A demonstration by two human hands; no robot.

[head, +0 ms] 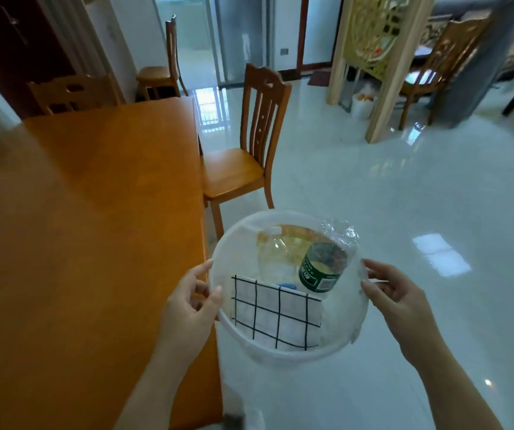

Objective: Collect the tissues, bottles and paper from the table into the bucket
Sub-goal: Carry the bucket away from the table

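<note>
A white translucent bucket (356,308) is held over the floor just right of the table's edge. My left hand (192,302) grips its left rim, thumb inside. At the right rim my right hand (395,293) has its fingers on the edge. Inside lie a clear bottle with a green label (322,270), a second clear bottle (272,254), a white sheet with a black grid (275,315) and something blue (286,286), mostly hidden.
The orange wooden table (88,218) fills the left side. A wooden chair (243,156) stands at its right edge, just beyond the bucket. More chairs stand at the far end, and a wooden screen (376,51) at the back right. Glossy white floor spreads to the right.
</note>
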